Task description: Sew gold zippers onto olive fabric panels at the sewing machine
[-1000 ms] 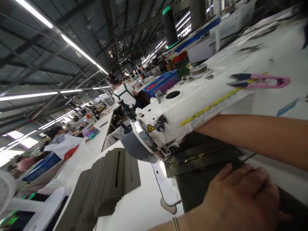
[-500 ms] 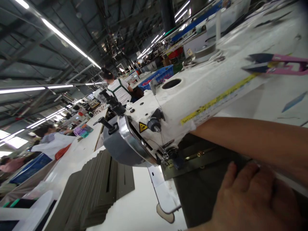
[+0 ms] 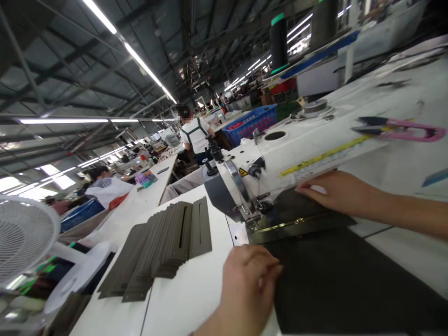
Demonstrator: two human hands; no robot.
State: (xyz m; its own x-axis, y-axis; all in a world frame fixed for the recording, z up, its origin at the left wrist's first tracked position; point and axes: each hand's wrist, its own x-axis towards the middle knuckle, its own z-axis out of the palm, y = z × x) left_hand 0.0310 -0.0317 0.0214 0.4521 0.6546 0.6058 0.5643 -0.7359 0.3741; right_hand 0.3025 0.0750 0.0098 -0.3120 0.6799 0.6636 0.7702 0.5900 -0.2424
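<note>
A dark olive panel [image 3: 343,280] lies under the head of the white sewing machine [image 3: 315,140]. Along it runs a gold zipper [image 3: 283,225], one end beneath the presser foot. My left hand [image 3: 247,280] is at the panel's left edge, in front of the needle area, fingers curled and pressed together on that edge. Under the machine arm, my right hand [image 3: 331,189] pinches the far part of the dark panel between thumb and fingers. Pink-handled thread snips [image 3: 399,128] rest on top of the machine.
Left of the machine, a fanned stack of olive slotted pieces [image 3: 164,242] lies on the white table [image 3: 185,298]. A white fan [image 3: 28,238] stands at the far left. Behind are a blue crate [image 3: 252,123], a black thread cone [image 3: 279,44] and a person in white [image 3: 196,135].
My left hand has moved left across the panel to its edge by the needle. My right hand has come into sight from behind the machine arm. The view has shifted, showing the fan.
</note>
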